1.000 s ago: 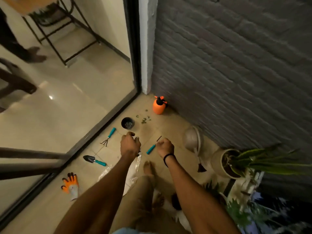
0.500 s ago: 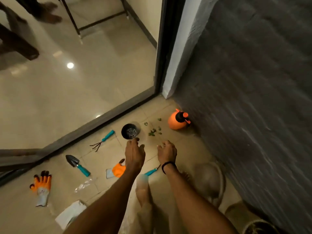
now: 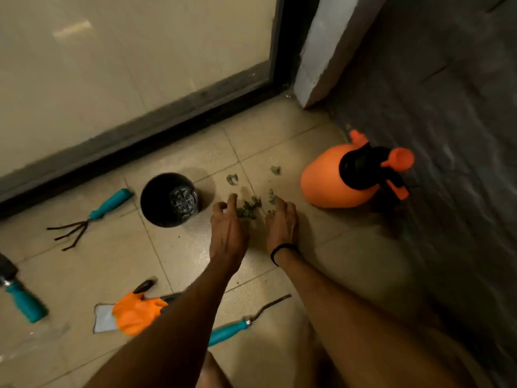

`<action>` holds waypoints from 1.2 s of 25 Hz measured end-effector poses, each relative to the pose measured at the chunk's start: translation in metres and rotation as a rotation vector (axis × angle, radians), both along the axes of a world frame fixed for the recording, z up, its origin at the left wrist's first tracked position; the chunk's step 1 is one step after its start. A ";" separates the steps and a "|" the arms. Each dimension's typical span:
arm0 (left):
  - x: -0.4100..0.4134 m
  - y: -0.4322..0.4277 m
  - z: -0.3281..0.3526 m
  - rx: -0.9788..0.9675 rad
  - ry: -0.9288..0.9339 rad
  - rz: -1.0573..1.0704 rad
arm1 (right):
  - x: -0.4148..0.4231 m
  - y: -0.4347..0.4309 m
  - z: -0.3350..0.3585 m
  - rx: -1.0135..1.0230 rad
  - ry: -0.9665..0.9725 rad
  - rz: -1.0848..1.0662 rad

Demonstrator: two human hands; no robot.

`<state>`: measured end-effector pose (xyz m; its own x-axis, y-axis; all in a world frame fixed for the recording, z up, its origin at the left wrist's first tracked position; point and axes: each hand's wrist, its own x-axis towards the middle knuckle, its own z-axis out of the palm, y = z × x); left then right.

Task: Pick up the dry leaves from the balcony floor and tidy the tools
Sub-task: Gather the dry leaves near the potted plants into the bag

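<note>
the dry leaves (image 3: 249,209) are scattered on the tiled floor (image 3: 179,247) near its far corner, between the black pot (image 3: 167,200) and the orange sprayer (image 3: 347,175). the left hand (image 3: 228,228) and right hand (image 3: 281,225) are cupped around the pile, fingers loosely spread, nothing yet gripped. the hand rake (image 3: 89,217) is left by the door-side edge.

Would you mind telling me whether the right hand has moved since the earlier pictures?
Yes. The right hand has gone forward, off the teal-handled tool, to the green leaves beside the round black plastic pot.
</note>
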<state>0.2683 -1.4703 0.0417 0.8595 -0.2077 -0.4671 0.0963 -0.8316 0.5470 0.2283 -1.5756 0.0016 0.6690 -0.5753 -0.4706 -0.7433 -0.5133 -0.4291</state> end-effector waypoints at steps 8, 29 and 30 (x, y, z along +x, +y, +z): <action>0.008 -0.018 -0.072 0.142 -0.116 -0.326 | -0.015 -0.005 -0.049 -0.101 -0.074 0.153; 0.037 -0.039 -0.078 -0.114 -0.145 0.365 | 0.065 -0.060 -0.050 -0.203 -0.404 0.010; 0.039 -0.041 -0.078 -0.045 -0.106 0.370 | 0.072 -0.065 -0.052 -0.188 -0.354 0.051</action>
